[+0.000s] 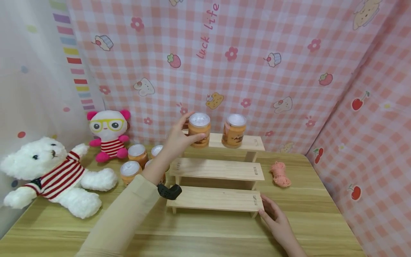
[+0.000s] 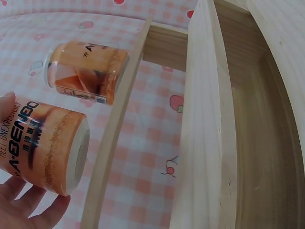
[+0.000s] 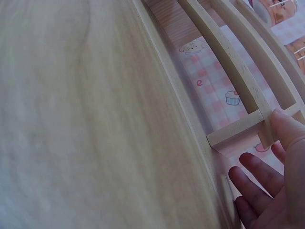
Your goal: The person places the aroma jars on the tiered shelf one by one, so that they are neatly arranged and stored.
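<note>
My left hand (image 1: pixel 179 139) grips an orange can (image 1: pixel 199 134) with a silvery lid, thumb across its front. The can is upright at the left part of the top step of a three-step wooden shelf rack (image 1: pixel 219 169). In the left wrist view, a narrow gap shows between the base of this can (image 2: pixel 45 143) and the board's edge. A second orange can (image 1: pixel 234 134) stands on the top step to the right. My right hand (image 1: pixel 277 221) holds the right end of the lowest step between thumb and fingers; in the right wrist view the thumb (image 3: pixel 288 126) lies on the board's corner.
Several more orange cans (image 1: pixel 130 171) stand left of the rack, partly behind my left arm. A pink panda toy (image 1: pixel 110 134) and a white teddy bear (image 1: pixel 61 175) sit farther left. A pink yarn skein (image 1: pixel 280 175) lies right of the rack. A checked curtain (image 1: pixel 224 78) hangs behind the table.
</note>
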Available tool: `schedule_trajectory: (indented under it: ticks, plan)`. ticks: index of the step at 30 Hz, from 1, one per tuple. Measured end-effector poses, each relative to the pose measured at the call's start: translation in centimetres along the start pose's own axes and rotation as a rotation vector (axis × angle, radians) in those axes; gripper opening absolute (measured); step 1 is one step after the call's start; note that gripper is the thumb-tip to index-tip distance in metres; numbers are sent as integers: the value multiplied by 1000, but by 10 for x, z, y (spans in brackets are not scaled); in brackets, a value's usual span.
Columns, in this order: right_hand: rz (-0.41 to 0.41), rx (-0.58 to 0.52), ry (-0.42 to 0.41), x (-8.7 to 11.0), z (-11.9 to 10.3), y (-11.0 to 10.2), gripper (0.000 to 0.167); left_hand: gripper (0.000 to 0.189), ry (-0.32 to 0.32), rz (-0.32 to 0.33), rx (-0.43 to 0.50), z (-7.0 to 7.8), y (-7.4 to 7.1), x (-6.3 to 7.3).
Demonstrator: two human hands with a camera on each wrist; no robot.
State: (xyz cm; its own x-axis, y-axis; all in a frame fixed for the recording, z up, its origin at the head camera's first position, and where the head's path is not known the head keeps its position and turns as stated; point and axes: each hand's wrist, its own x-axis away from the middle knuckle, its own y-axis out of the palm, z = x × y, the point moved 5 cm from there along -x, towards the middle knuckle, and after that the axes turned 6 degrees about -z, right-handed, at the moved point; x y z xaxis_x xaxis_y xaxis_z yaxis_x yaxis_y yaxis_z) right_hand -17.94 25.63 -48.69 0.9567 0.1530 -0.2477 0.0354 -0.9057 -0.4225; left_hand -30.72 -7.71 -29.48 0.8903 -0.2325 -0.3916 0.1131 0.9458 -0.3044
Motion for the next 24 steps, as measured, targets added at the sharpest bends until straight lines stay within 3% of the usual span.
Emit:
schedule_trajectory:
  ticks: [7, 24]
  plan:
    - [-5, -13, 5, 1, 0, 1, 44, 77, -62, -1, 22, -9, 5, -7]
    - [-3, -27, -8, 0, 1, 1, 44, 84, -124, -14, 14, -21, 10, -22]
